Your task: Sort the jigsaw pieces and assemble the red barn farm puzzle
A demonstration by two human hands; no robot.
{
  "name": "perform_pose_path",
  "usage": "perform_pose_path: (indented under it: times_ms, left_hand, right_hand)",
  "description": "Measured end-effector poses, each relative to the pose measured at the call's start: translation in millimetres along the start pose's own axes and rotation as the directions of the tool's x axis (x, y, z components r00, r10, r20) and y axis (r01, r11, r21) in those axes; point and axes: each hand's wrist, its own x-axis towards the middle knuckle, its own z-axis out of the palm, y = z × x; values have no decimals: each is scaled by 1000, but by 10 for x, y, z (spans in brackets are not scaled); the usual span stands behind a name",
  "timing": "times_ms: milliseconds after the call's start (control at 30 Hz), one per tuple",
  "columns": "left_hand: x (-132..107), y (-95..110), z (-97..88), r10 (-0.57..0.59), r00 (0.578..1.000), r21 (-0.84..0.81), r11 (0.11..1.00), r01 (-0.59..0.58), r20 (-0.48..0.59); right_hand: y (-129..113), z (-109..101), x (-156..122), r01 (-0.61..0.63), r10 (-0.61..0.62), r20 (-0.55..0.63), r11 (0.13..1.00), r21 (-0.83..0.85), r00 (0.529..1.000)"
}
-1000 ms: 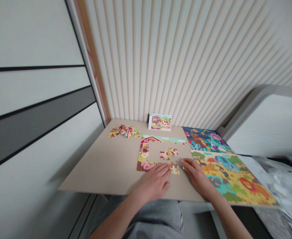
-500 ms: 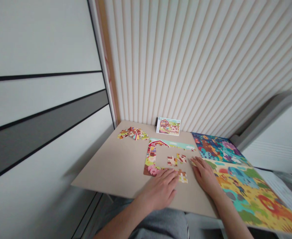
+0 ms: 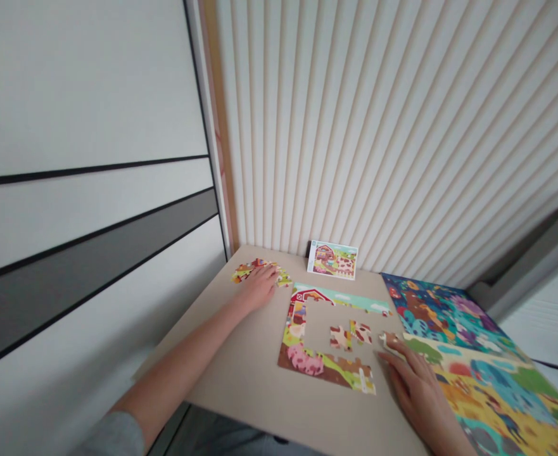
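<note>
My left hand (image 3: 261, 287) reaches over a pile of loose puzzle pieces (image 3: 243, 272) at the table's back left, fingers stretched out and resting on them. On the right, my right hand (image 3: 414, 383) has its fingertips on a brown and white puzzle piece (image 3: 391, 338) and appears to grip it by the edge. Between the hands lies a partly joined farm puzzle (image 3: 302, 361), with a red barn, a pink pig and a strip of sky along its edges. Two joined cow-patterned pieces (image 3: 340, 337) lie loose inside this frame.
A picture card (image 3: 332, 259) of the farm scene leans upright at the back against the ribbed wall panel (image 3: 336, 126). Two finished puzzles, a dark blue one (image 3: 443, 310) and a yellow animal one (image 3: 492, 392), cover the right side. A white cabinet wall (image 3: 93, 240) stands at left.
My left hand has left the puzzle's lower edge and moved up and left to the pile. My right hand remains right of the puzzle, a piece now showing at its fingertips. The view shifted.
</note>
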Motion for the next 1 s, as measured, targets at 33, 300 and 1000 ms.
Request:
perform_pose_path:
  times_ms: [33, 300, 1000]
  left_hand:
    - [-11, -68, 54, -8, 1000, -5, 1000, 8, -7]
    - [-193, -140, 22, -25, 999, -79, 996, 29, 47]
    - [56, -275, 215, -13, 1000, -128, 992, 15, 17]
  right_hand:
    - [9, 8, -9, -4, 4, -3, 1000, -1, 1000]
    - [93, 52, -69, -16, 16, 15, 1000, -1, 1000]
    - [188, 97, -101, -9, 9, 56, 1000, -6, 998]
